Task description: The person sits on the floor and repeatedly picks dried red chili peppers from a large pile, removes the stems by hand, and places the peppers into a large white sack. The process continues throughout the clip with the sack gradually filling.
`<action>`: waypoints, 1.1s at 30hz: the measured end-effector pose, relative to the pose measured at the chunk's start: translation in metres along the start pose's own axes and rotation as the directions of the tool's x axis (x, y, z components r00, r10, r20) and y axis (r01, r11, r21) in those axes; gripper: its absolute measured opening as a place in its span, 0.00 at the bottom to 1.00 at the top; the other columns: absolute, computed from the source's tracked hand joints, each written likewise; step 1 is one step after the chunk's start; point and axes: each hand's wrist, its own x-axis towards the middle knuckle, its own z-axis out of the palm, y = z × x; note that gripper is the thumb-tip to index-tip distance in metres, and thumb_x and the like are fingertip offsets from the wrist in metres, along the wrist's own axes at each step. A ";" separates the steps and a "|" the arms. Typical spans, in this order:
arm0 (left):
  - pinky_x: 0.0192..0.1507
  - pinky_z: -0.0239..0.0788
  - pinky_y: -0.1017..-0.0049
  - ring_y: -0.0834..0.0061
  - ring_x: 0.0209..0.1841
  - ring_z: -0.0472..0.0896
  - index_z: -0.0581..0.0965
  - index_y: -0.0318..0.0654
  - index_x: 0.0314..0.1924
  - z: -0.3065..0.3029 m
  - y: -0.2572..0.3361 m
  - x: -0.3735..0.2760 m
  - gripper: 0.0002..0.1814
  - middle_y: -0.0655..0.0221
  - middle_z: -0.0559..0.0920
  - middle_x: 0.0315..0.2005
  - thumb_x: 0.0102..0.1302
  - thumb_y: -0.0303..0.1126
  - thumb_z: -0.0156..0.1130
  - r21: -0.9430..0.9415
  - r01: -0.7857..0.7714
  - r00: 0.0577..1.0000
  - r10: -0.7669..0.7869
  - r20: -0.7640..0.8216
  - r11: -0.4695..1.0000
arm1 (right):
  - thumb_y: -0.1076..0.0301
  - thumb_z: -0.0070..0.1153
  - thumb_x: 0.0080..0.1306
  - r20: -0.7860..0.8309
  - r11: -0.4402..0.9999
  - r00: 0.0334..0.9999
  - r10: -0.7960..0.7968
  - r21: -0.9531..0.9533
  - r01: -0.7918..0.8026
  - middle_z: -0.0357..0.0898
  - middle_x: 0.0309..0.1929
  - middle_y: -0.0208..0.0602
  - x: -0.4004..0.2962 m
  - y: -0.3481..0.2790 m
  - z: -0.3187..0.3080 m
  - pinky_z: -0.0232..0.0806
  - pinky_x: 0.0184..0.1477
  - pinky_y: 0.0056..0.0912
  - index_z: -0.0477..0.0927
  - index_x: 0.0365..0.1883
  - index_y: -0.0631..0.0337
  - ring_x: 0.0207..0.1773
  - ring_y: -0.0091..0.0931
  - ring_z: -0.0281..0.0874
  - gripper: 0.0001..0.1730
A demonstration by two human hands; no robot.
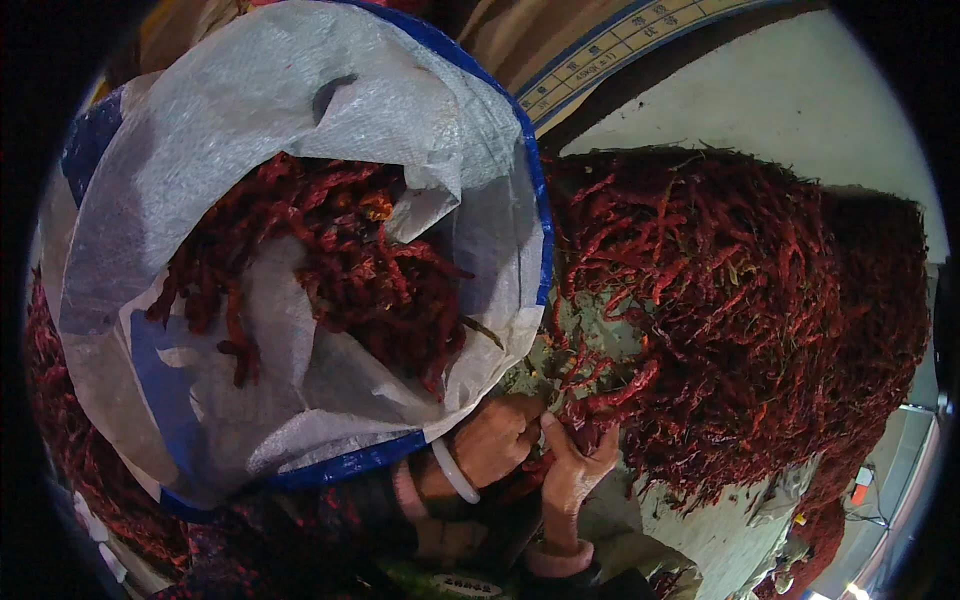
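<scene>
Dried red chili peppers [600, 409] are bunched in my right hand [577, 465], its thumb and fingers closing around them. My left hand [499, 439], with a pale bangle [454, 471] on the wrist, is curled at the near end of the same bunch, almost touching my right thumb. Its fingertips and the part they pinch are mostly hidden. Just left of my hands stands a wide-mouthed white woven plastic sack [480, 225] with a blue rim. Inside the sack lie loose red chili peppers [352, 270], some trailing over its inner folds.
A large heap of red chili peppers [720, 300] covers the floor to the right, with a darker heap [877, 300] behind it. More peppers [82, 420] lie at the far left. A printed brown sack [577, 60] is at the top. Pale floor [780, 97] shows beyond.
</scene>
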 end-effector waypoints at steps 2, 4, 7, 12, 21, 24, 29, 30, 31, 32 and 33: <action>0.32 0.66 0.65 0.54 0.32 0.74 0.73 0.34 0.33 0.000 -0.001 -0.001 0.09 0.54 0.76 0.28 0.48 0.24 0.53 0.039 -0.028 1.000 0.027 0.006 0.999 | 0.80 0.59 0.47 0.030 0.994 0.994 0.102 0.019 -0.103 0.72 0.24 0.28 0.002 0.003 -0.005 0.59 0.24 0.17 0.72 0.32 0.65 0.21 0.17 0.64 0.14; 0.32 0.66 0.65 0.55 0.32 0.74 0.73 0.34 0.33 0.000 0.007 0.000 0.09 0.55 0.75 0.27 0.48 0.24 0.53 0.079 -0.110 0.994 0.112 -0.020 0.991 | 0.77 0.57 0.49 0.086 0.957 0.964 0.253 0.122 -0.262 0.70 0.23 0.28 0.007 0.002 -0.014 0.56 0.21 0.17 0.71 0.33 0.65 0.18 0.16 0.62 0.12; 0.30 0.65 0.63 0.54 0.27 0.73 0.70 0.33 0.24 -0.005 0.013 0.009 0.04 0.55 0.74 0.22 0.49 0.26 0.54 -0.018 -0.248 0.967 0.249 0.047 0.969 | 0.73 0.52 0.54 0.374 0.645 0.826 0.421 0.517 -0.563 0.67 0.23 0.28 0.019 0.007 -0.037 0.53 0.19 0.19 0.69 0.37 0.65 0.16 0.17 0.59 0.13; 0.34 0.66 0.63 0.55 0.31 0.75 0.73 0.34 0.26 0.000 0.004 -0.001 0.05 0.55 0.75 0.23 0.50 0.27 0.53 -0.172 -0.259 0.865 0.307 0.396 0.950 | 0.68 0.47 0.61 0.636 0.035 0.771 0.029 0.770 -0.637 0.63 0.27 0.29 0.039 0.013 -0.063 0.52 0.18 0.20 0.62 0.44 0.64 0.16 0.17 0.58 0.16; 0.37 0.69 0.66 0.60 0.35 0.77 0.77 0.43 0.36 0.004 -0.005 -0.005 0.12 0.59 0.75 0.29 0.51 0.26 0.51 0.142 -0.331 0.725 0.155 0.671 0.933 | 0.68 0.47 0.60 0.464 0.536 0.824 0.326 0.627 -0.565 0.67 0.31 0.30 0.075 0.037 -0.090 0.54 0.21 0.19 0.65 0.42 0.66 0.23 0.20 0.62 0.14; 0.35 0.69 0.67 0.61 0.34 0.76 0.77 0.42 0.34 0.010 -0.015 -0.007 0.12 0.60 0.74 0.30 0.48 0.26 0.52 0.129 -0.360 0.741 0.200 0.641 0.924 | 0.70 0.55 0.51 -0.002 0.834 0.835 0.550 0.042 -0.550 0.71 0.31 0.33 0.080 0.039 -0.073 0.60 0.30 0.29 0.69 0.36 0.65 0.29 0.26 0.67 0.15; 0.34 0.69 0.67 0.62 0.36 0.74 0.75 0.39 0.32 0.014 -0.025 -0.012 0.09 0.61 0.73 0.28 0.48 0.28 0.52 0.079 -0.400 0.813 0.314 0.489 0.913 | 0.66 0.61 0.45 0.079 0.916 0.939 0.336 -0.262 -0.305 0.77 0.21 0.36 0.104 0.075 -0.065 0.62 0.37 0.36 0.76 0.24 0.68 0.24 0.28 0.70 0.14; 0.34 0.69 0.66 0.60 0.35 0.74 0.75 0.38 0.32 0.012 -0.023 -0.011 0.09 0.59 0.73 0.28 0.47 0.28 0.53 0.077 -0.373 0.817 0.288 0.500 0.925 | 0.66 0.61 0.46 0.125 0.928 0.956 0.265 -0.303 -0.218 0.74 0.12 0.34 0.106 0.075 -0.059 0.63 0.30 0.35 0.76 0.15 0.67 0.18 0.27 0.69 0.12; 0.34 0.68 0.64 0.58 0.34 0.75 0.75 0.37 0.31 0.010 -0.019 -0.009 0.09 0.57 0.74 0.28 0.47 0.28 0.53 0.075 -0.345 0.819 0.261 0.511 0.936 | 0.66 0.61 0.45 0.110 0.888 0.959 0.262 -0.416 -0.195 0.74 0.12 0.34 0.106 0.073 -0.057 0.63 0.29 0.35 0.76 0.13 0.66 0.17 0.27 0.69 0.12; 0.34 0.67 0.62 0.56 0.33 0.75 0.75 0.35 0.31 0.007 -0.015 -0.008 0.10 0.54 0.74 0.27 0.47 0.28 0.53 0.074 -0.316 0.820 0.233 0.522 0.946 | 0.65 0.62 0.45 0.097 0.836 0.962 0.256 -0.522 -0.170 0.73 0.11 0.35 0.105 0.071 -0.054 0.63 0.27 0.34 0.75 0.12 0.65 0.16 0.27 0.69 0.13; 0.34 0.67 0.62 0.56 0.33 0.75 0.74 0.35 0.31 0.005 -0.011 -0.007 0.10 0.54 0.74 0.27 0.47 0.28 0.53 0.084 -0.293 0.830 0.211 0.516 0.952 | 0.65 0.62 0.45 0.083 0.771 0.965 0.248 -0.619 -0.145 0.73 0.10 0.35 0.105 0.065 -0.049 0.63 0.25 0.34 0.75 0.10 0.64 0.15 0.27 0.69 0.13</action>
